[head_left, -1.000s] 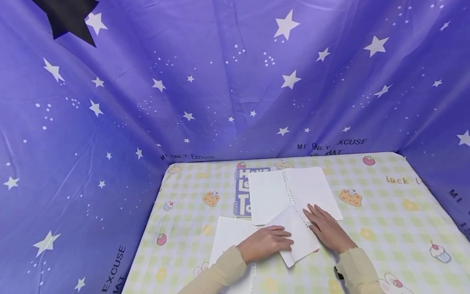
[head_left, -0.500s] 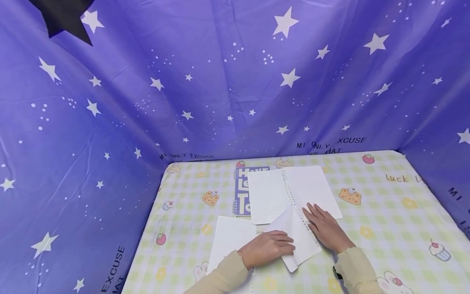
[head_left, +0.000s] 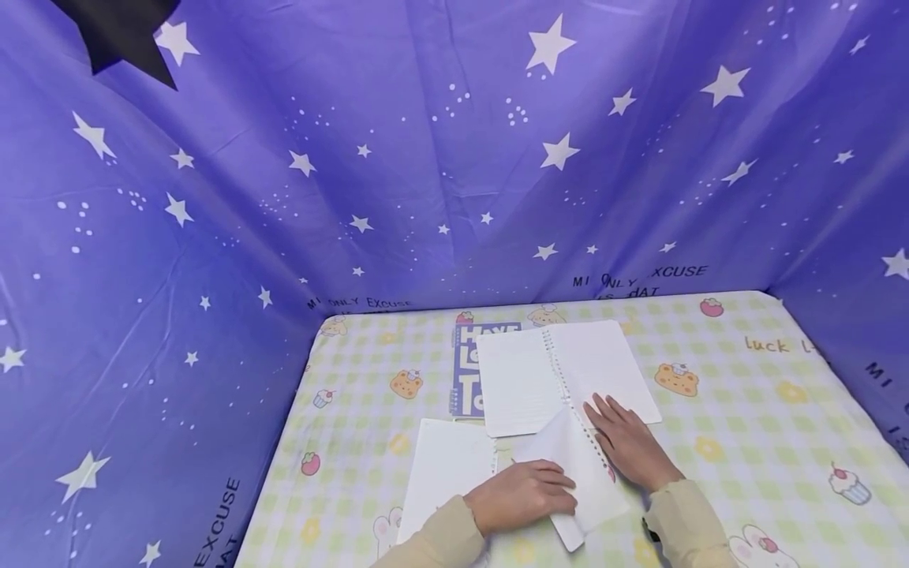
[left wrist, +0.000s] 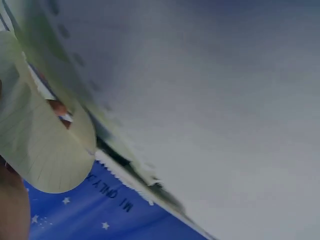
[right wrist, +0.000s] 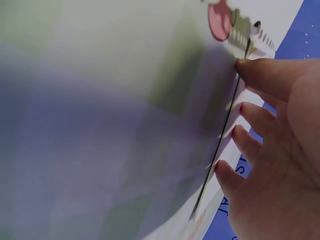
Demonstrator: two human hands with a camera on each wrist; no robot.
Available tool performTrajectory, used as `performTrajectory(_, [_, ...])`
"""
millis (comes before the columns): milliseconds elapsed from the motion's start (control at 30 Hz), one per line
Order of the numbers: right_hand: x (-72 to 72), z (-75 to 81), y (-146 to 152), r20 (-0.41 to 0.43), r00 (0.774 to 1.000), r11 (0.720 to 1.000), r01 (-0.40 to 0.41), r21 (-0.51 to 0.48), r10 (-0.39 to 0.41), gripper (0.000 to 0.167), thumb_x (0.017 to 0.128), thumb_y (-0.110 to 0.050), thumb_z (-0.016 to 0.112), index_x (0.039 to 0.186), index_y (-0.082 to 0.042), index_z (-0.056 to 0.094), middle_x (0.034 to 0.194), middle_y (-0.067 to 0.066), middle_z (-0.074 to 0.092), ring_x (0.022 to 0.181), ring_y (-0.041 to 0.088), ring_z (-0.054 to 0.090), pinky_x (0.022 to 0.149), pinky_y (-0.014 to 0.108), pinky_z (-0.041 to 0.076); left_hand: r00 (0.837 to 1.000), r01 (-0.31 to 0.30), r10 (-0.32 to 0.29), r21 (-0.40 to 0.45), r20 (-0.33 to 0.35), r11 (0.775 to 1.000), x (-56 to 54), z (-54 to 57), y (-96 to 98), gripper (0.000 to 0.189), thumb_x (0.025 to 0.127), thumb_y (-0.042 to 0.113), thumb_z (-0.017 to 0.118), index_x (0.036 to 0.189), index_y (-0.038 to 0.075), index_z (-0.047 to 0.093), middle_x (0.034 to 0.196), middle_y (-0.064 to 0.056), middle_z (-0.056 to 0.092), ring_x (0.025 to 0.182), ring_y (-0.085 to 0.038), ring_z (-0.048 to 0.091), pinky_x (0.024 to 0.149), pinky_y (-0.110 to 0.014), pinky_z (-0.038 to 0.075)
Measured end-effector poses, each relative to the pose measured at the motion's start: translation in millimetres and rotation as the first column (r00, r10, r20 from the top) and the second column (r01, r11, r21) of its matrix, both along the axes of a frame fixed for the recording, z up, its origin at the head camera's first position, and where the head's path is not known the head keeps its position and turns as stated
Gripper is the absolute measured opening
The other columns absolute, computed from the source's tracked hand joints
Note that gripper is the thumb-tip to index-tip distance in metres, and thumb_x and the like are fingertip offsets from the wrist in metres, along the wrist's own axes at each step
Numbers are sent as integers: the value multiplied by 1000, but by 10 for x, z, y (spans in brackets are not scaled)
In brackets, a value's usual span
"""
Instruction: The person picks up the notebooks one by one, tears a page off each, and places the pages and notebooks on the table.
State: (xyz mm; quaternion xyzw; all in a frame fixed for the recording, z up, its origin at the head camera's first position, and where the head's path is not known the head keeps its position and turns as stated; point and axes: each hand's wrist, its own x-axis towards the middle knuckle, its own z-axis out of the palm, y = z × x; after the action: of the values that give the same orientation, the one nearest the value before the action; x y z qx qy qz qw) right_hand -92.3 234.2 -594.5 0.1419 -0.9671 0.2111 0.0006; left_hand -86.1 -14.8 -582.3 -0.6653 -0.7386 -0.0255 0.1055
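An open spiral notebook lies at the middle back of the table, its coil between two white pages. From the lower end of the coil, a loose-hanging white sheet slants toward the person, a row of holes along its right edge. My left hand grips this sheet, its fingers bent over the lower left part. The sheet fills much of the left wrist view, with a line of holes showing. My right hand rests on the notebook's right page near its lower edge, fingers spread. In the right wrist view, its fingertips touch the page.
Another white sheet with a ragged holed edge lies at the left, partly under the left sleeve. A purple book with white lettering sticks out behind the notebook. The checked tablecloth covers the table, and a blue star-print curtain hangs around it.
My left hand has moved slightly right and toward the person, drawing the sheet along. The sheet's lower corner has come nearer the front. My right hand has stayed in place.
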Motion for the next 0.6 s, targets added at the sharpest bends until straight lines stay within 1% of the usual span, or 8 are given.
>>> performTrajectory(133, [10,-8,-3,-3,1000,1000,-6,19,6,46,98,-9,56,142,0,51,150,25,43,139,48,36,111,66,30,1000,18,-18,-48,-8,999,49,51,26,24,98,20,51,112,28,69,119,21,67,128,0,52,119,-20,27])
performTrajectory(233, [8,-11,3,-23,1000,1000,-11,24,11,45,97,-9,56,141,0,52,149,25,44,139,47,37,110,66,32,1000,27,-28,-66,-13,997,83,101,41,25,98,20,50,113,29,69,120,22,66,128,0,51,119,-21,27])
performTrajectory(333, [9,-17,1,-46,999,1000,-14,19,15,44,97,-9,57,140,1,53,148,25,45,137,47,39,109,65,33,1000,25,-26,-78,-14,997,113,160,49,26,99,21,49,113,29,69,120,23,66,128,1,51,119,-20,27])
performTrajectory(467, [19,-23,-10,-73,997,999,-30,21,31,44,96,-9,59,138,2,54,146,26,47,135,49,41,107,66,35,999,24,-22,-82,31,996,154,243,51,25,100,19,49,112,29,68,121,20,66,125,2,52,119,-17,25])
performTrajectory(600, [18,-2,-11,-71,997,1000,-23,16,24,44,96,-8,59,139,1,54,147,26,46,136,48,40,108,65,34,998,28,-24,-78,54,997,182,322,71,24,101,19,49,112,29,67,120,20,66,123,4,53,119,-14,22])
